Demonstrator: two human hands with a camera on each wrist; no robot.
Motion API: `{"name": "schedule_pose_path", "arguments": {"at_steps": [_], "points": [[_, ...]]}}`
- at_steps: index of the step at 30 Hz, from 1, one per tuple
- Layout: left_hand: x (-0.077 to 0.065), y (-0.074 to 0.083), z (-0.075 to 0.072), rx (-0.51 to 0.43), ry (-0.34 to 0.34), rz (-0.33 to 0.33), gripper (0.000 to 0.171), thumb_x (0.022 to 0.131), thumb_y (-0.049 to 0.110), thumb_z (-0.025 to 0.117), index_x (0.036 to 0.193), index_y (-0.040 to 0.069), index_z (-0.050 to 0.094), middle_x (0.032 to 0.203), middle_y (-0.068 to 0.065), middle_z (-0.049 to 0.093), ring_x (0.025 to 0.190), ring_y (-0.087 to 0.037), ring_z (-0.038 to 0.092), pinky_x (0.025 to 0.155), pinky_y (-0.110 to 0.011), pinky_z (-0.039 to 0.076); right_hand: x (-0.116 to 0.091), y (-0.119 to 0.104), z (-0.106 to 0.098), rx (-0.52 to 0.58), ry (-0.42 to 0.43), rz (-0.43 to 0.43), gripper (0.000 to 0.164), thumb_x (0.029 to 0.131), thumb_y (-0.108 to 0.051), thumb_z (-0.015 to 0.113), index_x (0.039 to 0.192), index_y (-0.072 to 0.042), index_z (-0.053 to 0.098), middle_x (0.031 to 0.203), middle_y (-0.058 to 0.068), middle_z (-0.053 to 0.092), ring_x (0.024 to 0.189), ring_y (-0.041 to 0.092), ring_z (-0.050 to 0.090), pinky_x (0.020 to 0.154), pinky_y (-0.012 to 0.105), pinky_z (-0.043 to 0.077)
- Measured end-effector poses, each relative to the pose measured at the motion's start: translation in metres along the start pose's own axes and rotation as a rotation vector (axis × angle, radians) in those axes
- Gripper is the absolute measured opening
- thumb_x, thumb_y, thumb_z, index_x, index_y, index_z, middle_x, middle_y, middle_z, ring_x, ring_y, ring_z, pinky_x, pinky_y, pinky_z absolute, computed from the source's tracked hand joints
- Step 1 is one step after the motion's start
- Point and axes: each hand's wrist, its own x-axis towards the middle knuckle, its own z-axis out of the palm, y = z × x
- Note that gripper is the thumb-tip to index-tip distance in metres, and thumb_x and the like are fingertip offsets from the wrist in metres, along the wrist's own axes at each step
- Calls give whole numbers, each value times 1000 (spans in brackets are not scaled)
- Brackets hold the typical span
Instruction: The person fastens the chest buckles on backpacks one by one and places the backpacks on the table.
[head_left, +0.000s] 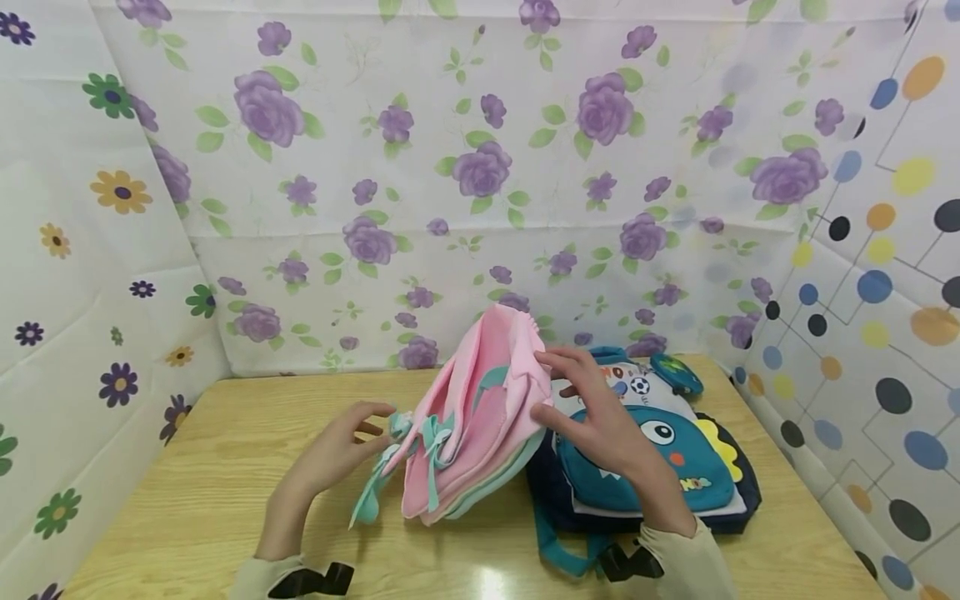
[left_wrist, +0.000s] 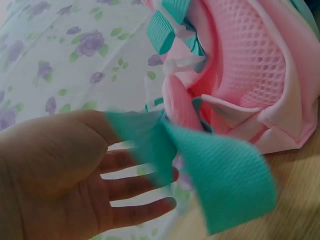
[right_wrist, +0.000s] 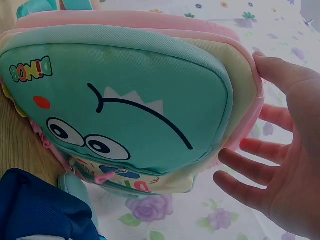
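A pink child's backpack [head_left: 468, 454] stands tilted on the table, its mesh back and straps facing left. My left hand [head_left: 330, 450] is at its left side, fingers extended beside a loose teal strap [left_wrist: 230, 180]. That strap is partly blurred and hides part of the thumb. With spread fingers, my right hand [head_left: 603, 425] touches the pack's right edge. The right wrist view shows the pack's mint front pocket [right_wrist: 160, 75] with a cartoon face, the thumb at the rim and the other fingers alongside.
A navy and teal dinosaur backpack [head_left: 652, 467] lies at the right, directly beside the pink one and under my right forearm. A small round teal pouch [head_left: 677, 375] is at its top. Patterned cloth walls [head_left: 420, 275] border the wooden table [head_left: 225, 450].
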Motion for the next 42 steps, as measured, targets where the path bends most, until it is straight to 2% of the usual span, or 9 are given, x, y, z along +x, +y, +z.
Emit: {"name": "schedule_pose_path", "arguments": {"at_steps": [2, 5, 10, 14, 21, 29, 35, 42], "points": [[1, -3, 3, -65, -56, -36, 50, 98, 30, 64, 144, 19, 48, 147, -10, 49, 120, -35, 58, 91, -46, 54, 0, 1, 0, 0, -3, -3, 61, 94, -19, 68, 148, -31, 43, 152, 0, 35, 121, 17, 50, 91, 34, 48], [3, -4, 8, -113, -136, -59, 54, 99, 36, 61, 148, 22, 43, 151, -10, 46, 122, -33, 57, 92, -47, 53, 0, 3, -1, 1, -9, -1, 61, 95, -19, 67, 149, -32, 42, 152, 0, 34, 122, 17, 49, 91, 36, 48], [5, -5, 17, -143, -258, -27, 54, 103, 37, 53, 151, 18, 40, 147, -13, 49, 122, -30, 56, 96, -47, 49, -1, 5, -3, -8, -26, 0, 60, 96, -19, 66, 150, -30, 41, 153, 2, 34, 128, 18, 44, 93, 41, 48], [6, -5, 19, -151, -295, -13, 52, 104, 36, 50, 151, 16, 40, 144, -12, 50, 124, -30, 53, 97, -44, 47, -1, 6, -5, -4, -50, 16, 59, 96, -21, 66, 149, -30, 41, 153, 3, 34, 132, 19, 42, 98, 44, 49], [5, -4, 17, -145, -294, -17, 54, 104, 36, 51, 152, 15, 39, 146, -13, 49, 120, -30, 57, 96, -43, 49, -2, 8, -8, 37, -105, 65, 58, 98, -25, 65, 149, -32, 39, 151, 0, 38, 132, 21, 47, 104, 51, 46], [2, -2, 9, -111, -266, -49, 57, 103, 36, 53, 153, 12, 38, 146, -17, 48, 121, -33, 56, 93, -43, 51, -3, 13, -10, 44, -165, 141, 56, 96, -32, 67, 146, -32, 43, 144, 0, 46, 127, 24, 53, 103, 52, 47], [-1, -2, 2, -78, -231, -74, 58, 101, 35, 56, 151, 10, 40, 145, -18, 49, 118, -31, 58, 89, -41, 52, -4, 23, -6, 80, -236, 215, 55, 94, -36, 69, 143, -30, 44, 142, 1, 48, 126, 28, 53, 101, 55, 47], [-4, -1, -7, -64, -217, -74, 55, 101, 30, 58, 147, 3, 44, 142, -21, 51, 114, -32, 58, 84, -38, 53, -3, 36, 2, 52, -292, 249, 58, 92, -43, 70, 142, -25, 47, 139, 0, 55, 125, 25, 56, 100, 52, 49]]}}
